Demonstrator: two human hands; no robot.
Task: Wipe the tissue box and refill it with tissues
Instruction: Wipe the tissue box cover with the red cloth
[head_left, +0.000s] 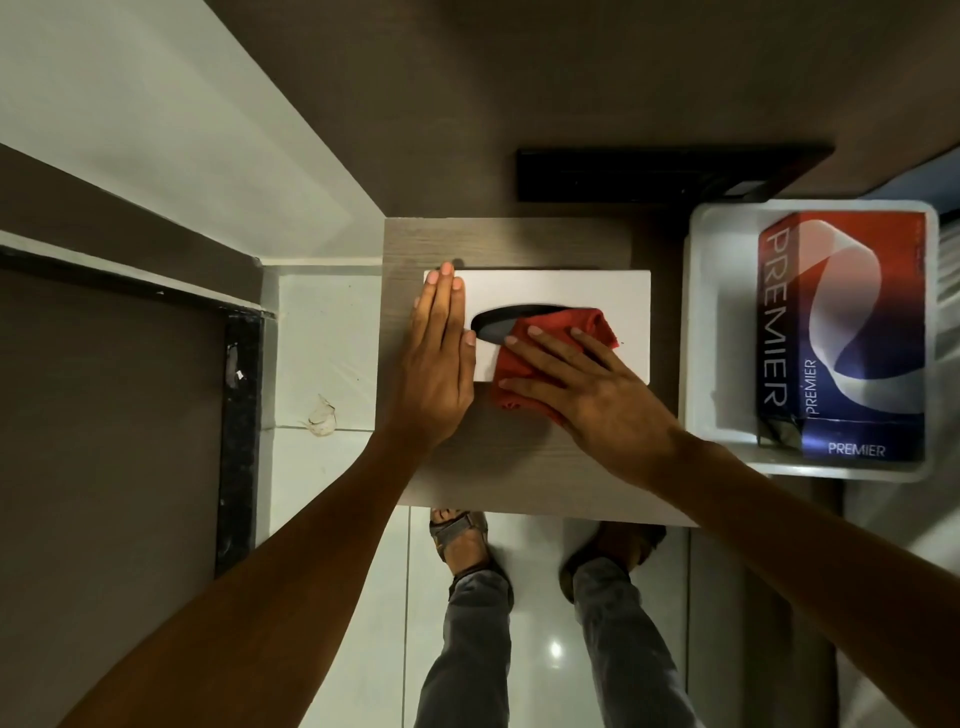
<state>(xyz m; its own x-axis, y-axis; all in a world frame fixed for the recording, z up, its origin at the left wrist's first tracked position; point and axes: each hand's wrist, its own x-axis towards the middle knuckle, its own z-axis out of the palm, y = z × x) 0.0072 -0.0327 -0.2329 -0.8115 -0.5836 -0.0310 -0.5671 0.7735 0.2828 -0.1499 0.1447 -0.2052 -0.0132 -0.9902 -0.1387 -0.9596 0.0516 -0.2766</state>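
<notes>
Pressing red cloth (540, 358) flat with right hand (587, 395), fingers spread, onto white tissue box (623, 296) at table (509, 467) centre, left hand (441, 358) flat, open, bracing box's nine o'clock end, Premier tissue pack (841, 332) in white tub (717, 332) at three o'clock.
</notes>
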